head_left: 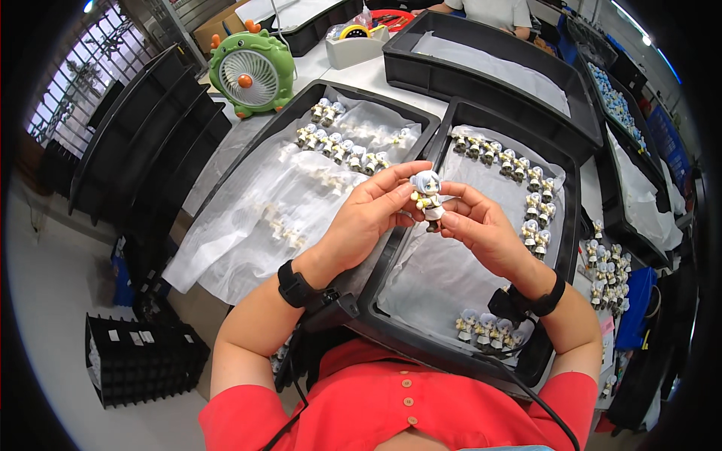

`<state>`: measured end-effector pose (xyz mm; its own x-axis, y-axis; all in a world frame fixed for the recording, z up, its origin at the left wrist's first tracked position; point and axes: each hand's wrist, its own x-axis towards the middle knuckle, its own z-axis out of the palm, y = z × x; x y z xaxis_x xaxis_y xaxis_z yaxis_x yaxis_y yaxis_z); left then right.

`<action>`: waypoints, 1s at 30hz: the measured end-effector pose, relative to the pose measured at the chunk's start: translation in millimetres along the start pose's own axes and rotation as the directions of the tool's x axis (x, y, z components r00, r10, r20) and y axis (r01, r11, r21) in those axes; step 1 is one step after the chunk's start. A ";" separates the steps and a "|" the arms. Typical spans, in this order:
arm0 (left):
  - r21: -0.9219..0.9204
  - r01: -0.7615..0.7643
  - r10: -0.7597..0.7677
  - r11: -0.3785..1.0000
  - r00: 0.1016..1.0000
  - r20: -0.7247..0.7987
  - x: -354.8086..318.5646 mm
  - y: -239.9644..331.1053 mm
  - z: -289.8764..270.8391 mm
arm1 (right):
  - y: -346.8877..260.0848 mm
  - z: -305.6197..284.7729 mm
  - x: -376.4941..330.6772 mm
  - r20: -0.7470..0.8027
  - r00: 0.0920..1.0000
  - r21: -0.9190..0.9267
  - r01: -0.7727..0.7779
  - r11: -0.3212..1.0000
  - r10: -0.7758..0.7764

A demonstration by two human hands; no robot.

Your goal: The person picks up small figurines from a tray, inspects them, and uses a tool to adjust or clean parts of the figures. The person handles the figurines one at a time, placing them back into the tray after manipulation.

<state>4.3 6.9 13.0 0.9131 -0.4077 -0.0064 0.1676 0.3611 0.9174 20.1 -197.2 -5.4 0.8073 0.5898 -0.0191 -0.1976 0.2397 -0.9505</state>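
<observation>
Between both hands I hold a small figurine with pale hair and white clothes, upright above the inner edges of two black trays. My left hand grips it from the left, thumb and fingers at its upper part. My right hand pinches its lower right side. Beneath my right hand lies the right black tray, lined with a white sheet. Similar figurines stand along its far and right sides, and more figurines sit at its near end.
The left black tray holds figurines partly under translucent white sheeting. A green fan and a tape dispenser stand behind. Another lined black tray is at the back. More figurines stand at right. A person sits opposite.
</observation>
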 end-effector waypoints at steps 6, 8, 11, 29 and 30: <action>0.053 -0.044 0.043 0.998 0.999 0.025 0.2 -3.5 -3.6 | -0.6 -2.7 0.8 0.009 0.998 0.043 -0.062 0.997 0.062; 0.057 -0.044 0.043 0.997 0.999 0.020 0.3 -4.4 -4.1 | -1.7 -2.5 0.7 0.012 0.996 0.105 -0.094 0.990 0.093; 0.066 -0.042 0.041 0.997 0.999 0.022 1.9 -5.0 -3.1 | 1.0 -4.7 0.6 0.058 0.993 0.224 -0.115 0.968 0.105; -0.033 -0.057 0.058 0.998 0.998 0.008 0.6 -6.5 -2.5 | -1.0 -3.4 1.7 0.151 0.977 0.429 -0.202 0.880 0.151; -0.048 -0.059 0.059 0.997 0.998 0.010 0.6 -6.6 -2.7 | -1.7 -2.8 1.5 0.145 0.978 0.424 -0.197 0.884 0.148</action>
<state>4.7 6.5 5.8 0.9176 -0.3940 0.0519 0.1314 0.4240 0.8961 23.2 -198.9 -4.6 0.6800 0.7242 -0.1147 -0.5691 0.4226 -0.7054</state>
